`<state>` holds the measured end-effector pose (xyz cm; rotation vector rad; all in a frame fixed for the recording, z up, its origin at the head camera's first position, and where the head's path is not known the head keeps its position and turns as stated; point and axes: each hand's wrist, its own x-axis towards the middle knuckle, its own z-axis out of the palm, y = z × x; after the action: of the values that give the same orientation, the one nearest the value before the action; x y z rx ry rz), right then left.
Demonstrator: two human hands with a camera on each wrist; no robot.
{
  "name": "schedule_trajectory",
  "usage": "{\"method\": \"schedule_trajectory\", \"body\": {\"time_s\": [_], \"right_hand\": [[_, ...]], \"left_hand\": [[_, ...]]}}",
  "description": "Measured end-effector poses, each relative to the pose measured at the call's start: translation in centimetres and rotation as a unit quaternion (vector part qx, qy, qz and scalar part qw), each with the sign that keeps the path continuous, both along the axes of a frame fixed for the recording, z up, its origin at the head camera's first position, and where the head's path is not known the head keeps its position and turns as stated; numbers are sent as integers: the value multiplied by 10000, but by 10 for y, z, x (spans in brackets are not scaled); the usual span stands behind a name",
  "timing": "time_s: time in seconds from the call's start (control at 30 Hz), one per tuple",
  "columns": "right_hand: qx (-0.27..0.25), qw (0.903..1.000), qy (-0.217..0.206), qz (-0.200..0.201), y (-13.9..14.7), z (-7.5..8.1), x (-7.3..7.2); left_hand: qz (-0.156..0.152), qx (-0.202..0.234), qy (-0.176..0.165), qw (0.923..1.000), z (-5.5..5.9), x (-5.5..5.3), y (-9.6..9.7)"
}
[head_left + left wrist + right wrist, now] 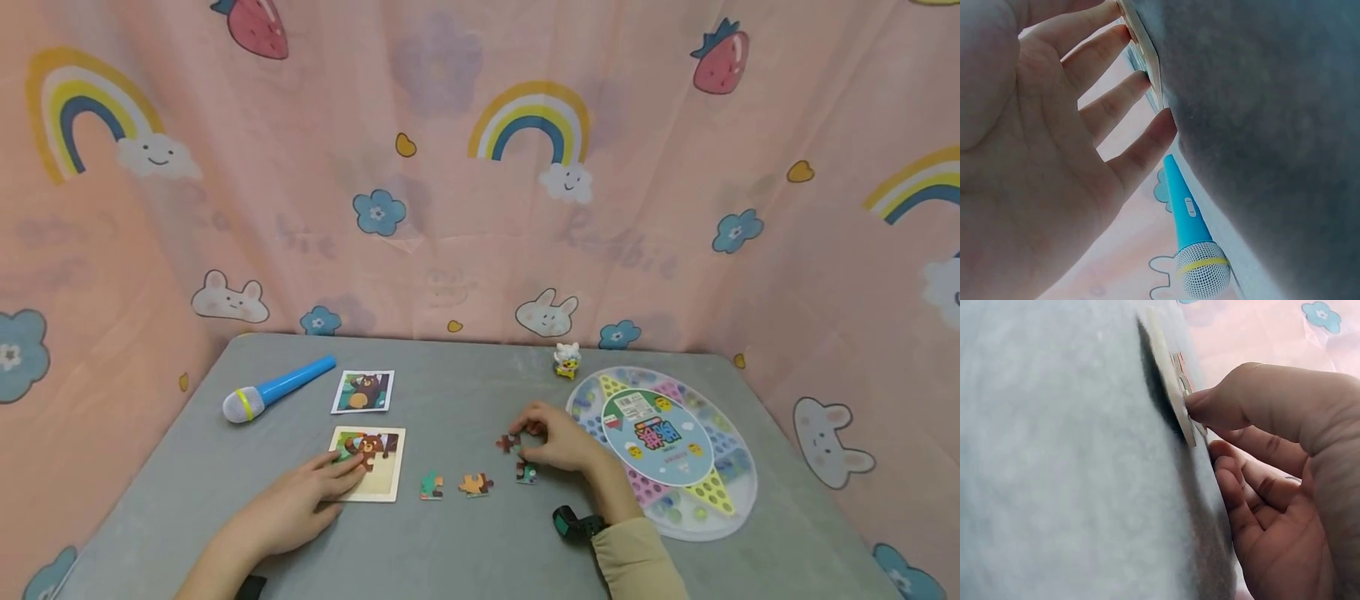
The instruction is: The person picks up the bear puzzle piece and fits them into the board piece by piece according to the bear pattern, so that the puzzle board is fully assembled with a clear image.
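My left hand [303,504] lies with extended fingers over a square wooden puzzle tray [382,483]. Part of a bear picture [367,447] fills the tray's upper area, and the fingertips rest on its left side. On the table further right, my right hand [558,437] pinches a small puzzle piece between thumb [1204,407] and curled fingers, which mostly hide it. A brown puzzle piece [506,442] lies at its fingertips, and a dark green one [526,473] just below the thumb. Between the hands are a green puzzle piece [431,485] and an orange-brown one [476,484].
Behind the tray lies a bear picture card [363,392]. A blue toy microphone [281,389] is at the back left. Close to the right forearm is a round game board [660,450] with coloured triangles. A small figurine [567,361] stands near the back edge, before a pink curtain [450,250].
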<state>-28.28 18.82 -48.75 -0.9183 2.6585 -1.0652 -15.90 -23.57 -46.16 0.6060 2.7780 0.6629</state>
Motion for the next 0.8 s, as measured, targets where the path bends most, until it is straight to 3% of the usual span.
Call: {"method": "schedule_trajectory", "body": {"time_s": [0.17,0.47,0.8], "right_hand": [[269,9996,-29,-52,-1,2,0],[295,9994,103,-180,-6,-1,1],[-219,9995,179,-127,-3,-2,-1]], "left_hand": [[41,3,18,10000,0,2,2],[72,32,-60,10000,3,2,2],[19,37,-20,10000,3,2,2]]}}
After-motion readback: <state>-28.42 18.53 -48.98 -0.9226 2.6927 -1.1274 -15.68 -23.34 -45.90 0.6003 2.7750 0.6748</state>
